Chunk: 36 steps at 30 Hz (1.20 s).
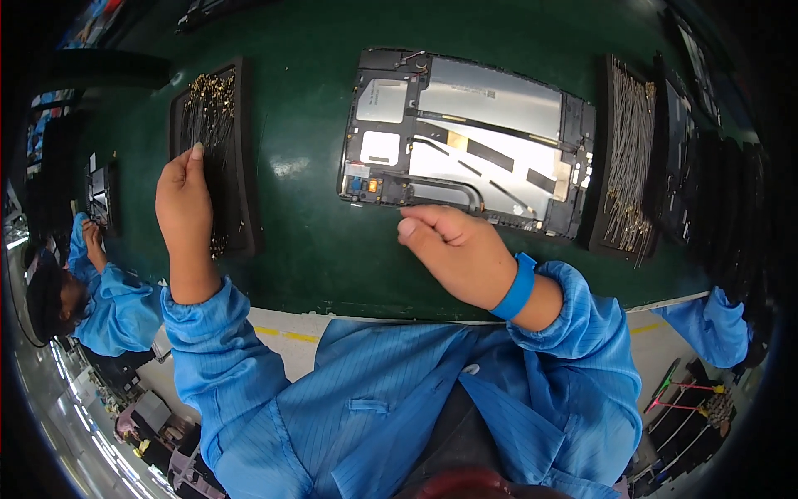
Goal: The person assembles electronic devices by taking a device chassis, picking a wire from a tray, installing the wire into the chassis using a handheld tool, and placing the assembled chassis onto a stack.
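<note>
A green table (307, 266) carries an opened flat device (499, 112) between a left tray (247, 166) of dark cables (212, 100) and a right tray (600, 179) of grey cables (629, 150). The left hand (184, 195) pinches over its tray, hiding part of it; the right hand (463, 249) curls just beside the device's lower edge, nearly closed (whether either grips a cable, I cannot tell from here)

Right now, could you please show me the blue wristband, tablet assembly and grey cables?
Blue wristband (518, 288): head view, band's middle.
Tablet assembly (519, 152): head view, silver plate.
Grey cables (629, 150): head view, bundle's middle.
</note>
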Available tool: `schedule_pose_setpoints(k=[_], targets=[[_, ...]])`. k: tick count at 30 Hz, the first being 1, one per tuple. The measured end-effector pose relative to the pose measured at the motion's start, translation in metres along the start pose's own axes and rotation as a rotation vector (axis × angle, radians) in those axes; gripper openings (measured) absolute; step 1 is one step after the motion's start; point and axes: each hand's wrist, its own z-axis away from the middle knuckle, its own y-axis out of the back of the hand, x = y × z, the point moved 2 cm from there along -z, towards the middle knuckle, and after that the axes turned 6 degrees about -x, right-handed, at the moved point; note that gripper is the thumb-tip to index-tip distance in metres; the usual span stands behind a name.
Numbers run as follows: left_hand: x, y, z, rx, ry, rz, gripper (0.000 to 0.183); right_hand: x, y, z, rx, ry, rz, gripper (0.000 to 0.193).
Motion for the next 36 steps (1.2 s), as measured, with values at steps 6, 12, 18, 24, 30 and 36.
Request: schedule_pose_setpoints(k=[6, 12, 18, 24, 30, 36], targets=[[0.063, 0.000, 0.048, 0.118, -0.799, -0.207, 0.014, -0.012, 0.018, 0.007, 0.112, -0.215, -0.232, 0.040], [0.082, -0.007, 0.079, -0.081, -1.095, -0.068, 0.027, -0.050, 0.039, 0.003, -0.053, -0.027, -0.258, 0.049], [0.091, -0.027, 0.090, -0.222, -1.117, -0.033, 0.032, -0.037, 0.042, 0.020, -0.053, -0.273, -0.205, 0.040], [0.095, -0.064, 0.122, -0.331, -1.174, 0.130, 0.027, 0.008, 0.025, 0.031, -0.131, -0.376, -0.602, 0.041], [0.097, -0.080, 0.110, -0.179, -1.028, 0.011, 0.022, -0.018, 0.036, 0.020, 0.338, -0.086, -0.578, 0.045], [0.100, -0.078, 0.110, -0.234, -1.030, -0.026, 0.021, -0.008, 0.029, 0.008, 0.689, 0.492, -0.061, 0.033]])
